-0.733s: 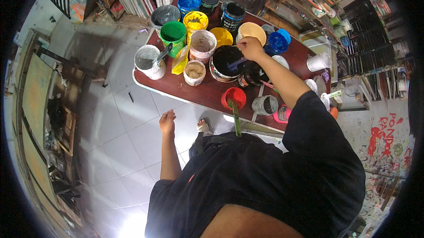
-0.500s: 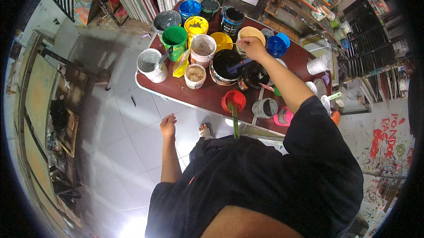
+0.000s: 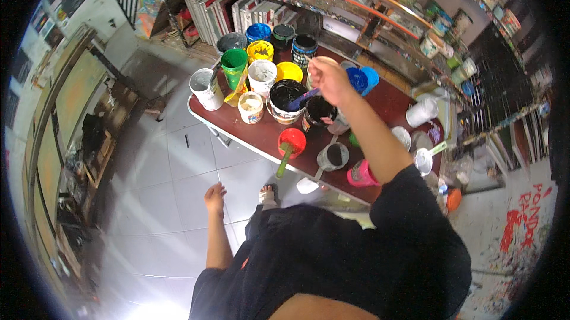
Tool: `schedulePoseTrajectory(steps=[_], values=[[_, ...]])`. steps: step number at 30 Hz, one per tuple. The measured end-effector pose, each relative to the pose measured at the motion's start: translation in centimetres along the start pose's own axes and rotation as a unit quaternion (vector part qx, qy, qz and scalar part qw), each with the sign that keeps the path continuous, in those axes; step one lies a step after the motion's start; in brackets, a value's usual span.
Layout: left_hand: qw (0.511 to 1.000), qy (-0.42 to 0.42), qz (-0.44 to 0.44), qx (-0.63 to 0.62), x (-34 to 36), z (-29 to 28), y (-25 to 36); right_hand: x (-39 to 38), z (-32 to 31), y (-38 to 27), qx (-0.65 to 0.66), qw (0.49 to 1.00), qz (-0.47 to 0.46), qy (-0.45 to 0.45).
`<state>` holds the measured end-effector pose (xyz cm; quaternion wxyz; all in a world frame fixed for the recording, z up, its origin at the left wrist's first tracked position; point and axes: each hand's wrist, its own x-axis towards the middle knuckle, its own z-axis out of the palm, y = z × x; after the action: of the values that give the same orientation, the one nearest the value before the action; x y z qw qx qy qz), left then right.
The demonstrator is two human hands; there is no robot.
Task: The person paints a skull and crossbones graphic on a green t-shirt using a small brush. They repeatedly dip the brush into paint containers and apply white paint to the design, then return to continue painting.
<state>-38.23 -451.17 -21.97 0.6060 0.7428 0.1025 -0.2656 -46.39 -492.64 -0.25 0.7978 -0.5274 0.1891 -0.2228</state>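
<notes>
My right hand (image 3: 330, 81) reaches over the paint containers with its thumb and fingers pinched together. A thin pale tip shows at the fingers, but I cannot make out what it belongs to. The hand partly covers a peach-coloured tub. Just below it, a blue-purple handled tool (image 3: 304, 99) leans in a bucket of black paint (image 3: 286, 119). The yellow tub (image 3: 289, 72) and a dark-rimmed can (image 3: 304, 47) stand to its left. My left hand (image 3: 215, 198) hangs over the floor beside the table, fingers loosely curled and apart, holding nothing.
On the dark red table (image 3: 249, 132) stand several paint pots, among them a green bucket (image 3: 234, 63), a red pot (image 3: 292, 142) with a green handle jutting over the edge, and a pink tub (image 3: 360, 174). Canvases (image 3: 208, 17) and shelves line the back.
The view has shifted, bringing more of the back shelf into sight. My right hand stays above the tubs, still pinched. My left hand remains low beside the table.
</notes>
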Motion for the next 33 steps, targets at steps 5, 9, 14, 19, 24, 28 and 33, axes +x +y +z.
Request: schedulePoseTrajectory(steps=[5,9,14,19,24,28,33], values=[[0.997,0.043,-0.064,0.027,-7.7,-5.5,-8.4,-5.8,7.4,-1.5,0.175,0.968,0.079,-0.161],[0.990,0.123,-0.070,-0.010,-15.5,-9.4,-11.8,-10.2,13.7,-0.8,0.231,0.936,0.084,-0.251],[0.949,0.301,-0.087,0.040,-22.5,-17.8,-23.5,-16.6,25.4,2.8,0.193,0.895,0.153,-0.373],[0.840,0.403,-0.361,-0.037,-33.6,-22.9,-40.7,-25.5,38.9,11.6,0.152,0.830,0.286,-0.455],[0.778,0.338,-0.529,0.001,-47.8,-24.1,-60.3,-37.4,55.3,25.1,0.112,0.710,0.421,-0.553],[0.532,0.552,-0.478,-0.428,-51.4,-30.6,-58.4,-45.9,65.7,33.5,0.062,0.665,0.480,-0.569],[0.503,0.572,-0.435,-0.481,-54.9,-44.1,-51.4,-54.1,76.0,39.1,0.069,0.614,0.508,-0.600]])
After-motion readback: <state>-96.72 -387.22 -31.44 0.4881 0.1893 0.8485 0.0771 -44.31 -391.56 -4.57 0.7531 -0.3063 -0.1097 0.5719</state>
